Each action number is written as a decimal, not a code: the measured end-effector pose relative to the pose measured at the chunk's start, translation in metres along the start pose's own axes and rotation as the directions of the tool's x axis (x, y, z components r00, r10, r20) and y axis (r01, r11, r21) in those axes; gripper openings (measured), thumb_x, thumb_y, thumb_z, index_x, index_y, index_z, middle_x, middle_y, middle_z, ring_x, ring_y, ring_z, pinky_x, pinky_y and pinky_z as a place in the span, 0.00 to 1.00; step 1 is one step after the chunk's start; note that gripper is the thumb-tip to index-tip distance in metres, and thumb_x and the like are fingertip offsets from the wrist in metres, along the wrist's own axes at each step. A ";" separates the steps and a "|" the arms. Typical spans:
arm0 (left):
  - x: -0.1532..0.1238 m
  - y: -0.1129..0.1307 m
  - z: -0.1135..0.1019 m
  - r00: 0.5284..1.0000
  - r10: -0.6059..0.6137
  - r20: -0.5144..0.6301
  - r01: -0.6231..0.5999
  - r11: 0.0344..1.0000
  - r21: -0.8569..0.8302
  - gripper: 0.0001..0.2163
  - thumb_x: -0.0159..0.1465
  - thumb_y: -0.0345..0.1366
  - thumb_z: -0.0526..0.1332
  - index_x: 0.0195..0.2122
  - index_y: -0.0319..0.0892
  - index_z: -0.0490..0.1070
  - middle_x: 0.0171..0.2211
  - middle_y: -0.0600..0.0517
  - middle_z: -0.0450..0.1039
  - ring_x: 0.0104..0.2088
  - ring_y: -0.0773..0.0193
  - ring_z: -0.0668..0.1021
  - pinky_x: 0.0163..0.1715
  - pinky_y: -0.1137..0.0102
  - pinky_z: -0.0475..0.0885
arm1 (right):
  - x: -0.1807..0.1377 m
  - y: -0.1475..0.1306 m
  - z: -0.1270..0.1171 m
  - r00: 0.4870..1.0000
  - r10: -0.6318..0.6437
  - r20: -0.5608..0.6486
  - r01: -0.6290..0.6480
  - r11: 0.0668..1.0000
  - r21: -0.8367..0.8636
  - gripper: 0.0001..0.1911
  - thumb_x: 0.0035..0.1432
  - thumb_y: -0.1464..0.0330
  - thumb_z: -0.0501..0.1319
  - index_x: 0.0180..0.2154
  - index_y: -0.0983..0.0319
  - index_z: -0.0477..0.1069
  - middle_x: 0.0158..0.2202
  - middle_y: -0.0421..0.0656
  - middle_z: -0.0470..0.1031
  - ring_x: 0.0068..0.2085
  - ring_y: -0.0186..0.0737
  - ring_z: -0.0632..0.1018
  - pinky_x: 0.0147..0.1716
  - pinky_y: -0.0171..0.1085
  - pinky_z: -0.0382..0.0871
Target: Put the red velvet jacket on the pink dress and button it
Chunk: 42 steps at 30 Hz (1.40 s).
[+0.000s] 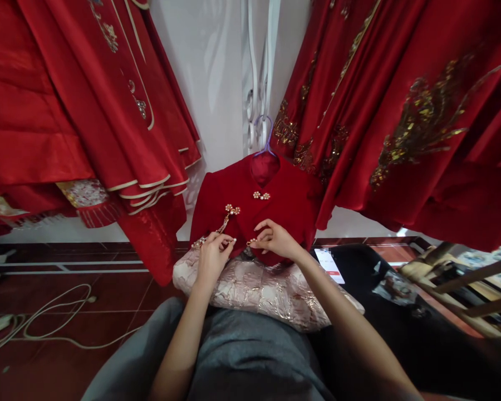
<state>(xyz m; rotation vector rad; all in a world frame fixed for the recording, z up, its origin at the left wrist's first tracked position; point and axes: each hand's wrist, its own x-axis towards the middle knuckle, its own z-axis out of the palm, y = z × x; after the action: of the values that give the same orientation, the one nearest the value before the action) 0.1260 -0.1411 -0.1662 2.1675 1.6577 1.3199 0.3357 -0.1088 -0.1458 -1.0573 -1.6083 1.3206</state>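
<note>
A dark red garment (217, 189) hangs upright in front of me on a purple hanger (267, 146). A pearl-and-gold clasp (261, 196) sits fastened at its upper front. Lower on the left is another flower-shaped clasp (232, 209), with a beaded tassel (222, 224) below it. My left hand (215, 253) pinches a small pearl-tipped clasp piece (234, 240) at the garment's lower front. Opposite, my right hand (275, 240) is closed by the thumb and index finger on a gold clasp piece with pearls (251, 242). A small gap separates the two pieces.
Shiny pale pink fabric (254, 292) lies across my lap. Red embroidered garments hang at left (121, 100) and right (401, 122). A lit phone (329, 265) and a clear plastic bag (396, 288) rest on a black surface. White cables (62, 312) trail over the floor.
</note>
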 end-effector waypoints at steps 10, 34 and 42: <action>-0.007 0.011 0.000 0.997 -0.079 -0.022 0.074 0.980 -0.187 0.07 0.58 0.29 0.60 0.35 0.42 0.76 0.32 0.52 0.76 0.30 0.67 0.78 0.34 0.72 0.74 | -0.004 0.012 0.043 0.961 -0.261 -0.093 0.243 0.955 -0.168 0.14 0.51 0.59 0.66 0.36 0.62 0.72 0.31 0.42 0.75 0.35 0.36 0.78 0.33 0.34 0.76; -0.012 0.010 0.021 0.961 -0.272 0.050 0.252 0.788 -0.562 0.09 0.55 0.34 0.65 0.38 0.37 0.75 0.36 0.45 0.80 0.37 0.60 0.82 0.43 0.63 0.78 | -0.007 0.019 0.046 0.932 -0.297 -0.209 0.250 0.942 -0.225 0.13 0.56 0.59 0.62 0.38 0.60 0.73 0.38 0.44 0.79 0.37 0.40 0.80 0.33 0.35 0.76; -0.017 0.008 0.018 0.968 -0.249 0.025 0.230 0.846 -0.481 0.09 0.57 0.35 0.62 0.38 0.39 0.77 0.36 0.47 0.80 0.36 0.60 0.82 0.42 0.64 0.78 | -0.010 0.020 0.048 0.936 -0.294 -0.191 0.242 0.937 -0.253 0.12 0.58 0.60 0.60 0.40 0.59 0.74 0.39 0.43 0.79 0.39 0.40 0.80 0.36 0.37 0.77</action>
<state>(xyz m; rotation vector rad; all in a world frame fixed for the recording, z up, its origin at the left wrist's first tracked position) 0.1435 -0.1513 -0.1818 1.6028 1.3633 1.5052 0.2964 -0.1316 -0.1732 -1.0341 -1.6850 0.8184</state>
